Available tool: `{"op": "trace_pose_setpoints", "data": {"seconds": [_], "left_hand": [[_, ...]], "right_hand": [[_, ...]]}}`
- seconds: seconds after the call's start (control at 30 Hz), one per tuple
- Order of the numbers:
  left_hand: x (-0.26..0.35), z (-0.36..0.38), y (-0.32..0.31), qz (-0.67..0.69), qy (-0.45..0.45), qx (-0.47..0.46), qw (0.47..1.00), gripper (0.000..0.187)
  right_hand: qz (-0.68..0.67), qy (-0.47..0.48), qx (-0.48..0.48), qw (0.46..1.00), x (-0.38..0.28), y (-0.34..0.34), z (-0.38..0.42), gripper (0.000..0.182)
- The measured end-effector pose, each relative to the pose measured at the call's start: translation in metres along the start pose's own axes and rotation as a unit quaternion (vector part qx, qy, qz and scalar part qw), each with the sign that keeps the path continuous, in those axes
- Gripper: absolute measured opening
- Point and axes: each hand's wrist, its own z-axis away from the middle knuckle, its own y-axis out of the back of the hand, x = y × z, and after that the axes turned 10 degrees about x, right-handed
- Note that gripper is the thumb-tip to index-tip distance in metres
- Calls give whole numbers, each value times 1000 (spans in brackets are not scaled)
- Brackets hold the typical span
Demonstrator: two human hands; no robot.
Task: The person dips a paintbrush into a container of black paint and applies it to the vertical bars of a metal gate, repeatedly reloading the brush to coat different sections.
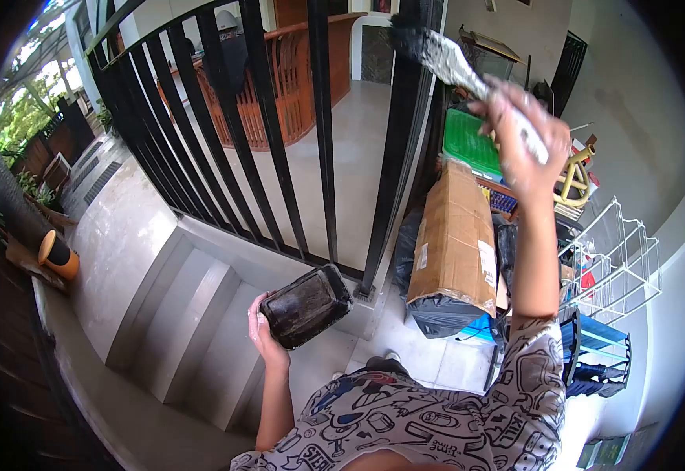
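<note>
My right hand is raised at the upper right, closed round the handle of a paintbrush. Dark bristles on the brush meet or overlap the black metal post; exact contact is hard to tell. White paint smears cover the brush and my fingers. Low in the centre, my left hand holds a black, paint-stained rectangular tray by its left side. Black railing bars stand behind the tray and run to the upper left.
Grey steps descend at the lower left. A long cardboard box lies on black bags right of the post, with a green lid behind. Further right are a white wire rack and a blue folding item. An orange pot stands far left.
</note>
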Motion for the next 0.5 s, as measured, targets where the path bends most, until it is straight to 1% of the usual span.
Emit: {"op": "trace_pose_setpoints", "data": {"seconds": [0.03,0.07,0.1,0.13,0.2,0.23,0.27,0.3,0.33,0.37,0.43,0.47,0.5], "left_hand": [[1,-1,-1,1,-11,1,1000,48],[3,-1,-1,2,-19,5,1000,48],[4,1,-2,-1,-25,10,1000,48],[4,0,-2,-2,-34,15,999,48],[-4,0,4,6,-19,14,1000,47],[-5,0,3,12,-12,14,1000,47],[-4,0,4,-8,-24,11,1000,47],[-4,-1,4,2,-20,11,1000,47],[-5,-1,4,10,-14,9,1000,47],[-5,-1,5,16,-6,8,1000,47],[-3,-1,5,22,-3,13,1000,47],[4,-3,2,30,1,11,999,48],[8,-3,0,38,5,10,999,48]], "right_hand": [[-83,-80,12,993,-8,-3,-13,25],[-118,-133,16,984,-6,-3,-21,23],[-123,-144,20,982,-4,-3,-26,21],[-18,-3,58,998,0,0,-25,19],[82,92,86,989,-14,6,-15,12],[105,149,100,978,-19,8,-10,9],[109,122,93,982,-33,14,-8,8],[114,93,85,985,-48,15,-8,7],[33,39,140,989,-51,11,-9,9],[96,64,160,980,-53,11,-20,13],[48,62,161,984,-49,7,-45,17],[-25,20,146,989,-39,1,-56,21],[-71,-31,114,990,-28,-3,-62,22]]}}
